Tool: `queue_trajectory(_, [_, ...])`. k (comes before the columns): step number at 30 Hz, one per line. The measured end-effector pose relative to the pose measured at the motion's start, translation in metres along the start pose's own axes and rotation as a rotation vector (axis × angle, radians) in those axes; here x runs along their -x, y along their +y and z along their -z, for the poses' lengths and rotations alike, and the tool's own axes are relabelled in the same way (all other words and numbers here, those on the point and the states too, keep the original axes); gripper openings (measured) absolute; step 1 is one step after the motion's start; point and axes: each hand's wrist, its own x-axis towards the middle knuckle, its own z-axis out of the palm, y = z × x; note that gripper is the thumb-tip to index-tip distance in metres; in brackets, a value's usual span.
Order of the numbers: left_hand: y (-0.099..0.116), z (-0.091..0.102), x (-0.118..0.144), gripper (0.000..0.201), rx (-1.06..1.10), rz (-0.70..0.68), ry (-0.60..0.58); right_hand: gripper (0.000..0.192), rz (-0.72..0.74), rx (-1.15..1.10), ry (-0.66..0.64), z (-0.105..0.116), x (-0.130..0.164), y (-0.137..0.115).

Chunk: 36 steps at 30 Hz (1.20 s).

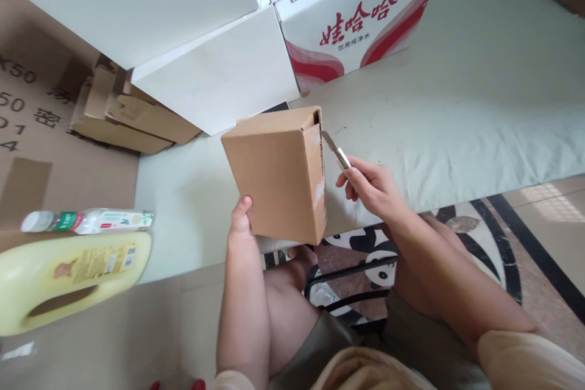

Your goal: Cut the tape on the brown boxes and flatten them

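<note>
The surface is a pale green covering that runs from the left of the scene to the far right, and its near edge drops to a patterned floor. White cartons are stacked at the far side, one printed carton with red characters stands far right of them, and flattened cardboard lies at the far left. A clear bottle and a yellow jug lie on their sides at the near left. The small brown box stands at the near edge of the surface, centre of the scene, tilted, with one corner overhanging the edge. My left hand supports the box from below at its near left corner, thumb on the front face; the fingers are hidden behind it. My right hand is clenched on a utility knife, the grip closed around its handle, the blade tip touching the right-hand seam of the box near its top. Risk, as a judgement: the box is held at one corner only, so blade pressure could rotate it or push it off the edge, and a slip along the seam could carry the blade toward my left hand. The box is plain corrugated cardboard, unprinted, edges sharp; the top flap at the right stands slightly open and the side seam shows a pale scuffed strip.
</note>
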Motion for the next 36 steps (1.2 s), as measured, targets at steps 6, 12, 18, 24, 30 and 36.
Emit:
queue_trajectory(6, [0.002, 0.001, -0.003, 0.069, 0.037, 0.028, 0.016, 0.044, -0.057, -0.006, -0.057, 0.000, 0.000, 0.002])
queue_trajectory(12, [0.003, -0.001, -0.005, 0.069, 0.035, -0.055, 0.024, 0.040, -0.179, 0.074, -0.301, -0.002, -0.001, 0.005])
queue_trajectory(18, [0.006, -0.009, -0.003, 0.063, 0.035, -0.120, 0.035, 0.041, -0.210, 0.099, -0.345, -0.003, -0.002, 0.002])
queue_trajectory(24, [0.010, -0.019, 0.000, 0.057, 0.037, -0.192, 0.056, 0.036, -0.234, 0.205, -0.407, -0.002, -0.003, -0.001])
queue_trajectory(30, [0.013, -0.028, 0.003, 0.059, 0.075, -0.231, 0.072, 0.036, -0.215, 0.177, -0.457, -0.001, -0.004, -0.002])
queue_trajectory(36, [0.013, -0.026, 0.002, 0.057, 0.080, -0.269, 0.089, 0.039, -0.241, 0.145, -0.478, -0.001, -0.003, -0.001])
